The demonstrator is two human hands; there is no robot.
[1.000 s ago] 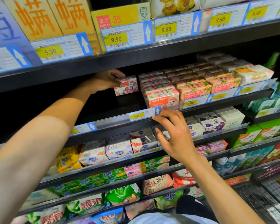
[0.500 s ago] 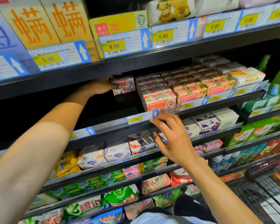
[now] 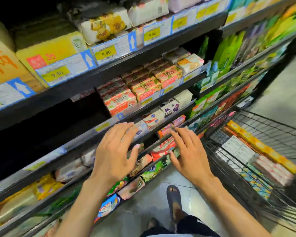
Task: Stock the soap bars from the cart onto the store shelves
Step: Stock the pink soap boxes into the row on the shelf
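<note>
Pink and orange goat soap boxes [image 3: 121, 101] stand in rows on the second shelf [image 3: 191, 77]. A dark gap lies to their left, with one box [image 3: 82, 96] partly showing far back. My left hand [image 3: 114, 153] and my right hand [image 3: 190, 153] hover side by side in front of the lower shelves, fingers spread, both holding nothing. At the right stands the wire cart [image 3: 266, 127] with several packs of soap bars [image 3: 263, 161] stacked inside. The frame is blurred.
Price tags reading 9.90 [image 3: 105, 53] line the top shelf edge. Lower shelves hold white soap boxes [image 3: 154, 118] and green packs [image 3: 152, 170]. My sandalled foot [image 3: 173, 194] stands on the tiled floor between the shelves and the cart.
My left hand has let go of the soap box deep on the shelf and come back out. My right hand has left the shelf edge. The view has swung right toward the cart.
</note>
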